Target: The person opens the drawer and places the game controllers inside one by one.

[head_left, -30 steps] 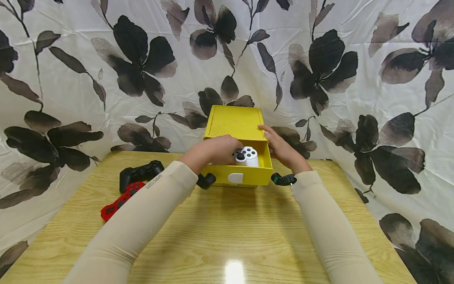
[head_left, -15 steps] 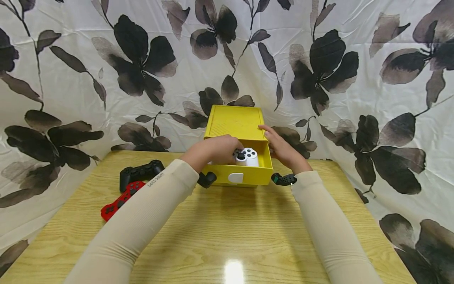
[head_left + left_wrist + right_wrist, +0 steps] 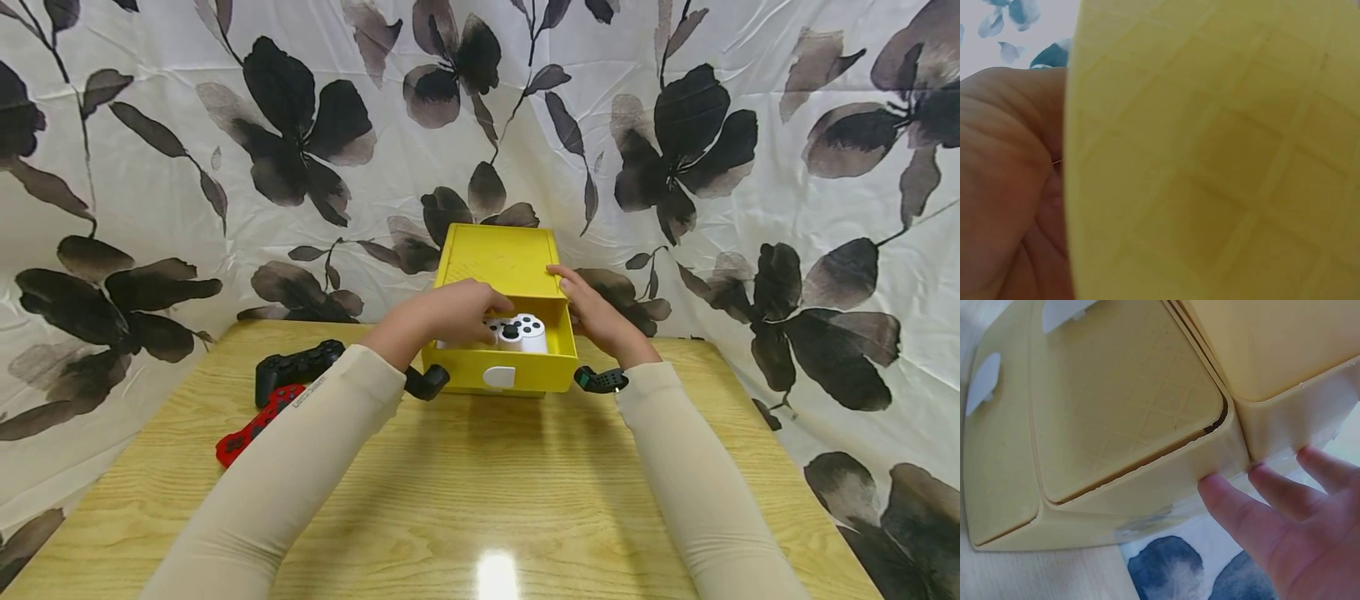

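Observation:
A white game controller (image 3: 531,332) with black buttons and stick lies in the pulled-out yellow drawer (image 3: 450,363). My left hand (image 3: 457,312) reaches over the drawer's front into its left side, thumb raised apart from the fingers, which overlap the controller's left part. The drawer's lattice-patterned front (image 3: 1222,150) fills most of the left wrist view and hides those fingertips. Against the right side of the yellow drawer cabinet (image 3: 502,254) rests my right hand (image 3: 596,312). In the right wrist view its fingers (image 3: 1235,509) are extended, with tips at the cabinet's side.
On the wooden table (image 3: 480,483), a black controller (image 3: 296,371) and a red controller (image 3: 258,423) lie to the left, the red one partly behind my left sleeve. A floral cloth (image 3: 570,150) hangs behind the cabinet. Lower closed drawers with white handles (image 3: 984,384) show in the right wrist view.
My left hand has shifted slightly left and up, its thumb lifting away from the white controller, so more of the controller shows. The right hand and the drawer have stayed in place.

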`<state>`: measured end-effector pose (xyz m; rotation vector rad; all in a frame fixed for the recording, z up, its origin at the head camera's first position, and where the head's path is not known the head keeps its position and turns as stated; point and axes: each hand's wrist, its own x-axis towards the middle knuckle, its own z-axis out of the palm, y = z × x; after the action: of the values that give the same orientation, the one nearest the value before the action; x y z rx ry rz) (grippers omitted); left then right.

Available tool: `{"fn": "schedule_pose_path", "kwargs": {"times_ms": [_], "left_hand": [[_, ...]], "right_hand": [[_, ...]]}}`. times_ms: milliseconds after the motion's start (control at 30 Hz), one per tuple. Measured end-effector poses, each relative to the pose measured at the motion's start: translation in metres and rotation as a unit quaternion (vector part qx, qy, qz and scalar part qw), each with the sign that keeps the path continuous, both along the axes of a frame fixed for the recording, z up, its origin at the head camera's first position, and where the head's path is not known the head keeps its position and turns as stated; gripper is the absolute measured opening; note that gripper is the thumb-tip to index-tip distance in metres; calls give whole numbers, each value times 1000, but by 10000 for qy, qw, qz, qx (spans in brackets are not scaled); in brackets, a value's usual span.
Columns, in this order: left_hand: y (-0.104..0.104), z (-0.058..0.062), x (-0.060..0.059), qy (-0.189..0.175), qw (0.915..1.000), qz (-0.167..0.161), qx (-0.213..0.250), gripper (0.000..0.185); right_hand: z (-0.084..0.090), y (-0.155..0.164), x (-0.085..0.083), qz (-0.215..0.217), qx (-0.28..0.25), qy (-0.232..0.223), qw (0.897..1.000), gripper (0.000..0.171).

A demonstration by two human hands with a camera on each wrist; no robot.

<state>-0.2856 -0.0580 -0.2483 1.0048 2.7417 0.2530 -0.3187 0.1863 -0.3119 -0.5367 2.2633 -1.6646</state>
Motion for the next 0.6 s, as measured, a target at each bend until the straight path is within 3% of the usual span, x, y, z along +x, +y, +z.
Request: {"fn": "schedule_pose_path", "kwargs": {"times_ms": [300,600], "left_hand": [[-10,3,12,240,9986,-3,481,46],[-20,6,29,537,9917,178,1154,45]], "right_hand": [[-1,0,1,12,-30,12,10000,53],[-1,-1,0,-29,5,50,10000,53]]}}
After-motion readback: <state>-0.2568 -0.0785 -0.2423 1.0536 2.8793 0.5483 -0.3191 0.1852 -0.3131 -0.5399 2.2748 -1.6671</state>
